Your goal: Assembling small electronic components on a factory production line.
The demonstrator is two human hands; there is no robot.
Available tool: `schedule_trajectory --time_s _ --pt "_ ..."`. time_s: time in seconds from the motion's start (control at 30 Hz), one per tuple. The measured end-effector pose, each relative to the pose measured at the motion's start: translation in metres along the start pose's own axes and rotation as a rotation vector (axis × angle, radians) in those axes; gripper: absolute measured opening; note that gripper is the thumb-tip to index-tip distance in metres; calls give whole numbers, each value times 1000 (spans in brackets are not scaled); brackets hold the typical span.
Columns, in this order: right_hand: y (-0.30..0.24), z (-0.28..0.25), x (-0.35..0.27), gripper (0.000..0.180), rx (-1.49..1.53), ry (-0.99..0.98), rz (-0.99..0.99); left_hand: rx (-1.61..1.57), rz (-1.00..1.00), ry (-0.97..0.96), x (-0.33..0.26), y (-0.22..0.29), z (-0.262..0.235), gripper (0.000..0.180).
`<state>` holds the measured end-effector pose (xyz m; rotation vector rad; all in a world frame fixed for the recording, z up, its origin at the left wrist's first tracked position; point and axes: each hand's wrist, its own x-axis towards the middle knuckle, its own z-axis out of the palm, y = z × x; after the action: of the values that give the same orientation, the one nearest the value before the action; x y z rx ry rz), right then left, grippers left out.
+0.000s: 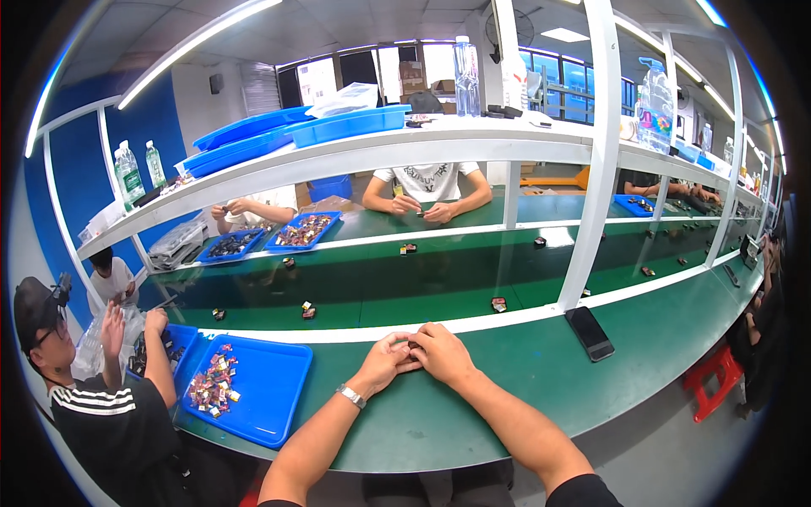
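Observation:
My left hand [382, 363], with a metal-banded watch [351, 396] on the wrist, and my right hand [443, 353] meet over the near green table [422, 431]. Their fingers close together round a small dark piece [413, 345], mostly hidden, its kind too small to tell. To the left of my forearm lies a blue tray [283, 393]. Small red, white and yellow parts [215, 384] are heaped in its left half.
Past a white rail, small parts [498, 304] sit spaced along the green belt [439, 279]. A black phone [590, 334] lies at right by a white post [589, 169]. A co-worker [110, 406] sits close at left; another person [427, 194] works opposite. An overhead shelf [456, 152] crosses above.

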<state>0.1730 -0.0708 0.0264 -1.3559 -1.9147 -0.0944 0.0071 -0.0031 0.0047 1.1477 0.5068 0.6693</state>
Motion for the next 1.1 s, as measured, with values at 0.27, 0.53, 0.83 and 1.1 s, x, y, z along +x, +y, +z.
schedule_trajectory --time_s 0.27,0.53,0.83,1.1 --pt "-1 -6 0 12 -69 -35 -49 -48 43 35 -1 1 1 26" --pt "9 -16 2 13 92 -143 -36 67 45 44 -4 1 7 26" --pt "11 -17 2 17 81 -263 -68 67 35 52 -6 2 7 26" --pt "12 -15 3 21 86 -215 -72 90 42 47 -4 1 8 26"
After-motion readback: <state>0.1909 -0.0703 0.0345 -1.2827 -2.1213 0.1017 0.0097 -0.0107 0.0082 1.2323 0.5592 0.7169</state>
